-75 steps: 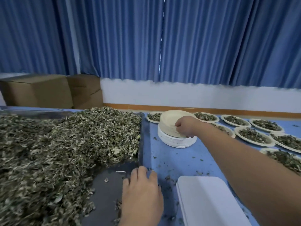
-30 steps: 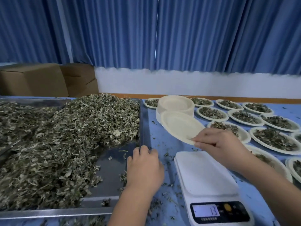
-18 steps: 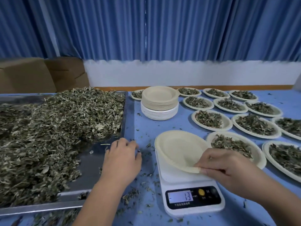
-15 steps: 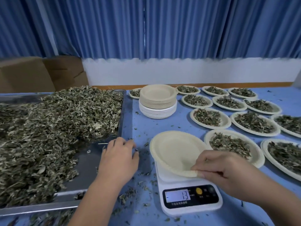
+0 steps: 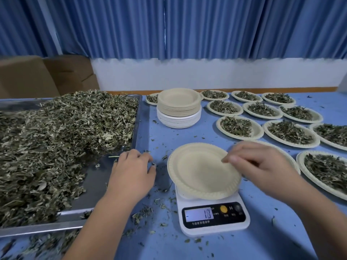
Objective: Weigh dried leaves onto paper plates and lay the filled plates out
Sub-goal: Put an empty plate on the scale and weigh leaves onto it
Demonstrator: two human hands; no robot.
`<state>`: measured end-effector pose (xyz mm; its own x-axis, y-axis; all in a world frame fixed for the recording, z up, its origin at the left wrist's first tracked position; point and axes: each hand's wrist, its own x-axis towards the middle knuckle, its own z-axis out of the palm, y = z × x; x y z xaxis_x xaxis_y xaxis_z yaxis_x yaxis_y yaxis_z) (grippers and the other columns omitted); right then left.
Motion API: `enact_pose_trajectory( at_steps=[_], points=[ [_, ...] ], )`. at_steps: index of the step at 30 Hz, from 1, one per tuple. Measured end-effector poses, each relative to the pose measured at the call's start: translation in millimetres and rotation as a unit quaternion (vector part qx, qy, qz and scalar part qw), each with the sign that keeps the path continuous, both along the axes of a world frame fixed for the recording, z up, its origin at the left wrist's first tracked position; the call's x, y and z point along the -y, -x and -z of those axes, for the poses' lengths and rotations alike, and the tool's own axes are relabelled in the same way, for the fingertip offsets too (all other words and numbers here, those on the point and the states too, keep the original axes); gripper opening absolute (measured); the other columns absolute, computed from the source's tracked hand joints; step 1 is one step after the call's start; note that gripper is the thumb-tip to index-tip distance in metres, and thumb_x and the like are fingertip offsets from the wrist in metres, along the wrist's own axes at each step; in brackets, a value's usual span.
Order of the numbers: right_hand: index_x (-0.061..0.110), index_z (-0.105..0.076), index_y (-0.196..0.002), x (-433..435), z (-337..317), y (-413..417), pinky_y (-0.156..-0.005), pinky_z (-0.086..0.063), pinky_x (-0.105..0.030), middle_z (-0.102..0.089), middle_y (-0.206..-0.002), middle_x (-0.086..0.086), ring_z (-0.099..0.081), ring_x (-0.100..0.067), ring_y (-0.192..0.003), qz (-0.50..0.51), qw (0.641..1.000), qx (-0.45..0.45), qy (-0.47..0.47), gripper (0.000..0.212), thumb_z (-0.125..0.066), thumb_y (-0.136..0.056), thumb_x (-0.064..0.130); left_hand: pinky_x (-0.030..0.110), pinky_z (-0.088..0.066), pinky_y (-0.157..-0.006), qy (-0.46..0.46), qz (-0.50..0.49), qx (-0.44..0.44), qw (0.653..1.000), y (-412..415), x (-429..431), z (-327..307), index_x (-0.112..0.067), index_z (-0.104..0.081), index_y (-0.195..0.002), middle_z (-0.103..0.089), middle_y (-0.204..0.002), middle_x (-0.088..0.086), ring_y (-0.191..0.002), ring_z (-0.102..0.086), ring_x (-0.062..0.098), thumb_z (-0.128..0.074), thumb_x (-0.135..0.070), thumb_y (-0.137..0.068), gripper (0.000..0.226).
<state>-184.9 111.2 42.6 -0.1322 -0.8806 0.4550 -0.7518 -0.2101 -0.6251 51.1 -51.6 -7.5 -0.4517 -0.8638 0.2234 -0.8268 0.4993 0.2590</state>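
1. The white scale (image 5: 213,215) sits on the blue table (image 5: 272,237), just nearer than the right hand (image 5: 261,166) and below it; its display is lit.
2. The empty paper plate (image 5: 199,171) lies on the scale's platform, under and left of the right hand. That hand's fingers are loosely bent over the plate's right side and nothing is pinched; blur hides whether they touch it.
3. The left hand (image 5: 131,173) rests palm down at the right edge of the metal tray (image 5: 99,179), well left of the plate, with its fingers loosely bent and nothing in them.
4. Leaf crumbs (image 5: 142,212) lie scattered on the table between the two forearms.
5. The dried leaves (image 5: 62,132) are heaped in the tray, left of and beyond the left hand.
6. The filled plates (image 5: 299,162) stand in rows right of and beyond the right hand.
7. A stack of empty plates (image 5: 178,107) stands beyond both hands, beside the tray.
8. Cardboard boxes (image 5: 37,77) and a blue curtain (image 5: 187,25) lie farthest.
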Motion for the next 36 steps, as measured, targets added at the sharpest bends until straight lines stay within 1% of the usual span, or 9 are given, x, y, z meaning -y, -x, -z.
enact_pose_trajectory(
  at_steps=[3, 6, 11, 15, 18, 26, 31, 34, 36],
  points=[
    [0.021, -0.074, -0.075, 18.7, -5.5, 6.5, -0.056, -0.036, -0.010, -0.061, -0.066, 0.014, -0.055, -0.001, -0.057, 0.046, 0.996, 0.081, 0.012, 0.026, -0.057, -0.094, 0.023, 0.039, -0.037, -0.102, -0.008, 0.002, -0.010, 1.000, -0.2, 0.0, 0.3, -0.029, -0.057, -0.124, -0.048, -0.125, -0.003, -0.124, -0.037, 0.021, -0.047, -0.041, -0.096, 0.032],
    [0.016, -0.071, -0.074, 35.0, 4.8, 17.6, -0.060, -0.037, -0.015, -0.058, -0.056, 0.025, -0.055, 0.006, -0.056, 0.125, 0.985, 0.117, 0.023, 0.029, -0.054, -0.097, 0.021, 0.040, -0.036, -0.104, -0.019, 0.005, -0.030, 0.999, -1.3, 0.3, 1.1, -0.029, -0.058, -0.122, -0.049, -0.124, -0.003, -0.124, -0.037, 0.021, -0.048, -0.040, -0.095, 0.031],
    [0.006, -0.055, -0.062, 34.2, 38.3, 34.9, -0.057, -0.044, -0.037, -0.050, -0.050, -0.001, -0.054, -0.023, -0.053, 0.239, 0.962, 0.116, 0.055, 0.045, -0.051, -0.097, 0.032, 0.040, -0.035, -0.105, -0.022, 0.006, -0.044, 0.999, -2.3, 1.8, 3.7, -0.030, -0.059, -0.121, -0.050, -0.123, -0.004, -0.125, -0.036, 0.019, -0.050, -0.040, -0.095, 0.029],
    [-0.003, -0.044, -0.062, 29.8, 37.2, 41.3, -0.047, -0.028, -0.029, -0.037, -0.046, -0.008, -0.034, -0.010, -0.040, 0.253, 0.961, 0.089, 0.067, 0.054, -0.048, -0.098, 0.037, 0.041, -0.035, -0.105, -0.020, 0.005, -0.037, 0.999, -0.9, 2.8, 2.3, -0.030, -0.059, -0.122, -0.051, -0.124, -0.004, -0.126, -0.036, 0.021, -0.050, -0.040, -0.095, 0.030],
    [0.008, -0.032, -0.052, 31.8, 35.0, 41.2, -0.043, -0.021, -0.019, -0.033, -0.039, 0.003, -0.032, -0.008, -0.039, 0.243, 0.965, 0.077, 0.066, 0.056, -0.048, -0.099, 0.033, 0.040, -0.039, -0.101, -0.023, 0.005, -0.052, 0.998, -0.3, 2.6, 0.5, -0.027, -0.059, -0.123, -0.051, -0.123, -0.003, -0.122, -0.040, 0.021, -0.051, -0.038, -0.095, 0.030],
    [0.010, -0.027, -0.053, 31.2, 36.2, 42.0, -0.042, -0.024, -0.019, -0.027, -0.044, 0.002, -0.031, -0.010, -0.043, 0.230, 0.971, 0.030, 0.063, 0.054, -0.052, -0.097, 0.028, 0.039, -0.047, -0.090, -0.058, -0.007, -0.130, 0.990, -0.7, -2.8, -5.4, -0.030, -0.054, -0.124, -0.041, -0.127, -0.009, -0.099, -0.054, 0.014, -0.050, -0.036, -0.097, 0.029],
    [0.020, -0.033, -0.046, 27.7, 35.3, 46.7, -0.043, -0.023, -0.021, -0.035, -0.038, 0.006, -0.035, -0.008, -0.038, 0.221, 0.972, 0.058, 0.053, 0.055, -0.051, -0.097, 0.030, 0.033, -0.042, -0.093, -0.063, -0.003, -0.136, 0.989, -2.7, 9.5, -6.8, -0.030, -0.056, -0.124, -0.047, -0.122, -0.006, -0.112, -0.048, 0.016, -0.052, -0.034, -0.096, 0.028],
    [0.020, -0.029, -0.044, 29.3, 34.6, 46.1, -0.046, -0.024, -0.027, -0.035, -0.037, 0.006, -0.036, -0.007, -0.038, 0.221, 0.972, 0.058, 0.054, 0.058, -0.052, -0.097, 0.028, 0.030, -0.043, -0.086, -0.064, -0.015, -0.183, 0.981, -10.3, 33.0, -15.5, -0.024, -0.061, -0.121, -0.051, -0.108, -0.005, -0.094, -0.054, 0.011, -0.055, -0.030, -0.095, 0.027],
    [0.014, -0.028, -0.048, 31.3, 35.8, 45.0, -0.042, -0.023, -0.019, -0.030, -0.038, 0.005, -0.034, -0.009, -0.039, 0.223, 0.972, 0.051, 0.052, 0.056, -0.053, -0.097, 0.027, 0.034, -0.048, -0.087, -0.039, -0.034, -0.159, 0.986, -15.3, 54.0, -22.4, -0.020, -0.062, -0.120, -0.053, -0.116, 0.003, -0.086, -0.058, 0.015, -0.054, -0.028, -0.095, 0.028]
  ],
)
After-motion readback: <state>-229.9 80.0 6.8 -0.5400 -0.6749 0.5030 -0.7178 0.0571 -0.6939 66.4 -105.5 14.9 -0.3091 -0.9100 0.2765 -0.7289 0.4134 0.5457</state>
